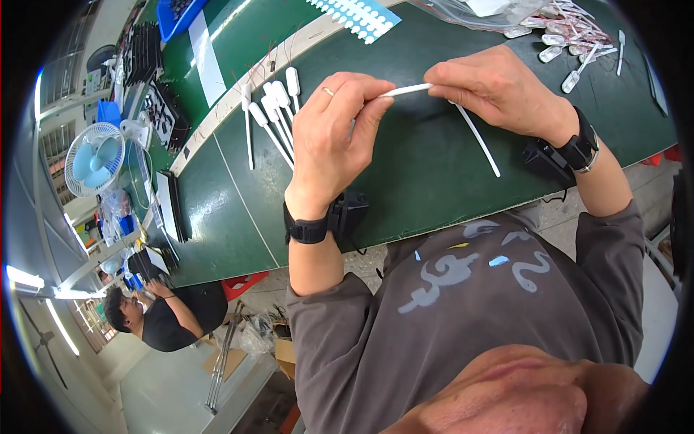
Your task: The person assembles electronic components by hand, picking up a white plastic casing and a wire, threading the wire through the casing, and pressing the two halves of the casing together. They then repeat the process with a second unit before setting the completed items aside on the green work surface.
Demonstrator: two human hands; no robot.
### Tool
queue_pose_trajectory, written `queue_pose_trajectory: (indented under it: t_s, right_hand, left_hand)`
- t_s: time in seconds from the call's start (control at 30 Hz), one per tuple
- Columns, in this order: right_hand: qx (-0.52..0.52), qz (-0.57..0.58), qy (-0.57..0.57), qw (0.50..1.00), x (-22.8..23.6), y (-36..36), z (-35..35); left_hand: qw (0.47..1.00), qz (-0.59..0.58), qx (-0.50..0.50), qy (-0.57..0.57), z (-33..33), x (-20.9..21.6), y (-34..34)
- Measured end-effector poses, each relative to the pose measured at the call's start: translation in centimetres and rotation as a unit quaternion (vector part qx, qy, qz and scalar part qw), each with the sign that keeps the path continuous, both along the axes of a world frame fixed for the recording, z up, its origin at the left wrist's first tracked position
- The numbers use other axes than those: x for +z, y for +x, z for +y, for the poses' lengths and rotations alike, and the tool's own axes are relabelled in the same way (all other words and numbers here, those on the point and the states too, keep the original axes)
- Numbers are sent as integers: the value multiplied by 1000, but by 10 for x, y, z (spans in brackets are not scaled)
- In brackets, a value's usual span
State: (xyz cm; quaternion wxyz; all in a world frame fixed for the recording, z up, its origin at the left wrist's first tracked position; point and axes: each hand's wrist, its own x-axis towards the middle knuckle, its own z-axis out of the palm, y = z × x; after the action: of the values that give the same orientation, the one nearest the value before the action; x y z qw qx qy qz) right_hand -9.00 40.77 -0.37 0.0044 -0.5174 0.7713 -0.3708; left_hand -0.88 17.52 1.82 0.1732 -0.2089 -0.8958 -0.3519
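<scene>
Both hands are raised over the green table and pinch the two ends of a short white tube-like stick point(407, 90). My left hand point(334, 130) grips its left end between thumb and fingers, and my right hand point(499, 92) has the right end, where the fingertips cover it. A thin white stick point(478, 143) slants down from below my right hand; whether it lies on the table or hangs from the fingers I cannot tell. Left of my left hand lie several white sticks with wider rounded heads point(259, 114), partly hidden behind that hand.
A pile of small clear-and-white pieces with red wires point(571, 32) lies at the far right beside a clear plastic bag point(481, 13). A blue-and-white sticker sheet point(358, 16) is at the back. A pale raised strip point(210, 126) crosses the table; a fan point(95, 159) and another person point(170, 318) are left.
</scene>
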Motion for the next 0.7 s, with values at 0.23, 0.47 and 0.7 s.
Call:
queue_pose_trajectory:
  t_s: [0.23, 0.47, 0.7]
  right_hand:
    - [41, -237, 42, 970, 8, 1, 0]
    - [41, -534, 68, 842, 14, 7, -3]
    - [25, -517, 62, 853, 11, 9, -4]
  left_hand:
    - [963, -219, 15, 153, 1, -10, -3]
    - [917, -290, 14, 275, 7, -13, -1]
    - [905, -289, 20, 310, 10, -16, -2]
